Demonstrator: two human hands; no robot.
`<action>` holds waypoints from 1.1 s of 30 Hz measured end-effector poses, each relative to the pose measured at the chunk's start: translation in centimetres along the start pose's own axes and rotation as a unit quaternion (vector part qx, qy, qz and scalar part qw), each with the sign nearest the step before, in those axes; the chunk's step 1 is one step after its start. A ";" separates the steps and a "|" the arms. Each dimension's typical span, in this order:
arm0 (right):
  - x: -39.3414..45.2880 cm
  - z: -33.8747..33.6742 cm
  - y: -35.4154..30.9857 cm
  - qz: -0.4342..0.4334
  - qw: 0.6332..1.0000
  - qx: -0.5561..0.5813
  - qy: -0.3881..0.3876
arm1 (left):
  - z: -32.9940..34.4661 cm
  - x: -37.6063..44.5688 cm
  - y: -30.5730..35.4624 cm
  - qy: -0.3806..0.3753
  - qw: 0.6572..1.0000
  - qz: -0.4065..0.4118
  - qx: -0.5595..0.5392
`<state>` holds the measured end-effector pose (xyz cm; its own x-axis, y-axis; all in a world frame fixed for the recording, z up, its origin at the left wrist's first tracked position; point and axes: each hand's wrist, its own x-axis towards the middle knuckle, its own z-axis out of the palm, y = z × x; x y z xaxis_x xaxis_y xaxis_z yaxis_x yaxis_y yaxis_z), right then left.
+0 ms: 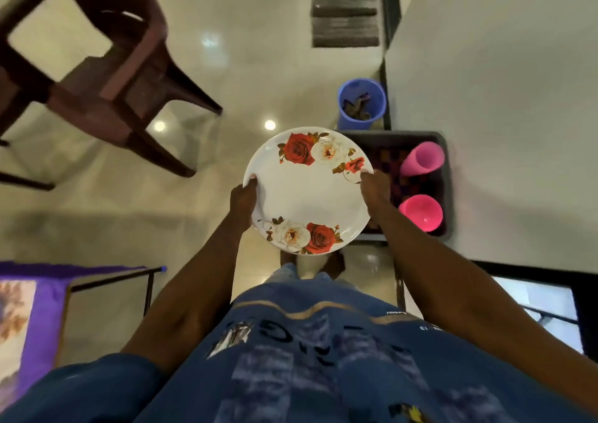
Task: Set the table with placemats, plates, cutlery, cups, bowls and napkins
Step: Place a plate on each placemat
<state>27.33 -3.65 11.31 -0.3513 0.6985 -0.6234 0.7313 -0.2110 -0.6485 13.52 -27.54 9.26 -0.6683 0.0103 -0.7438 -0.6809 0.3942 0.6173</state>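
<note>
A round white plate printed with red and white roses hangs level in front of me, above the floor. My left hand grips its left rim and my right hand grips its right rim. To the right of the plate a dark grey tray sits on the floor by the wall. In the tray a light pink cup lies on its side and a bright pink cup stands upright. The edge of a table with a purple cloth shows at the lower left.
A dark brown plastic chair stands at the upper left on the glossy floor. A blue bucket stands beyond the tray against the white wall. A dark striped mat lies further off.
</note>
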 end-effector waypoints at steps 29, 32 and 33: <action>-18.3 50.8 -25.3 -0.302 0.891 -0.202 -0.271 | -45.0 5.3 -0.7 0.442 0.855 -0.044 -0.268; -20.6 56.4 -26.7 -0.316 0.865 -0.218 -0.322 | -48.4 5.5 -1.6 0.478 0.821 -0.069 -0.303; -21.4 58.0 -27.0 -0.322 0.854 -0.227 -0.340 | -49.2 5.5 -1.9 0.486 0.812 -0.075 -0.313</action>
<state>-18.83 -52.51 16.86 -0.9117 -0.0224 -0.4103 0.3545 0.4623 -0.8128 -3.61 -73.47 16.65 -0.2775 -0.8459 -0.4555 -0.5918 -0.2230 0.7746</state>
